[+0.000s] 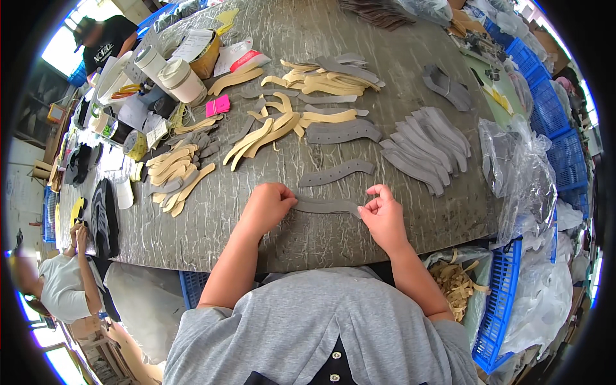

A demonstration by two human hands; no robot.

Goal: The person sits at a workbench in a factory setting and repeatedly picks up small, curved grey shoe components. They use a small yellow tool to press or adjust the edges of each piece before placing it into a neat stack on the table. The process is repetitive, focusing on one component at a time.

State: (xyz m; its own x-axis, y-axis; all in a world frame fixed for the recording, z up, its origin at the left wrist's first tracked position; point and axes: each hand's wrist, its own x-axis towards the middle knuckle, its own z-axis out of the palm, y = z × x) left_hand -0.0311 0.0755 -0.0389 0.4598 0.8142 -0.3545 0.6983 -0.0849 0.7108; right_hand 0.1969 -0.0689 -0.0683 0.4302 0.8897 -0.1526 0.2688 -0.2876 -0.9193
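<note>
My left hand (268, 205) pinches the left end of a curved grey strip (327, 206) at the table's near side. At its right end, my right hand (384, 217) has thumb and forefinger closed on it, other fingers curled loosely. Just beyond lies a similar grey strip (337, 173) with a row of small holes. Farther back is a short stack of holed grey strips (343, 132). A fanned pile of grey strips (427, 151) spreads to the right, with a tied grey bundle (447, 88) behind it. Tan strips (266, 136) lie loosely crossed to the left.
More tan strips (176, 168) lie at left, near white jars (183, 82) and a pink block (217, 105). Clear plastic bags (521, 170) hang over the table's right edge. A blue crate (499, 301) stands below. One person (67, 285) works at left, another (109, 40) far left.
</note>
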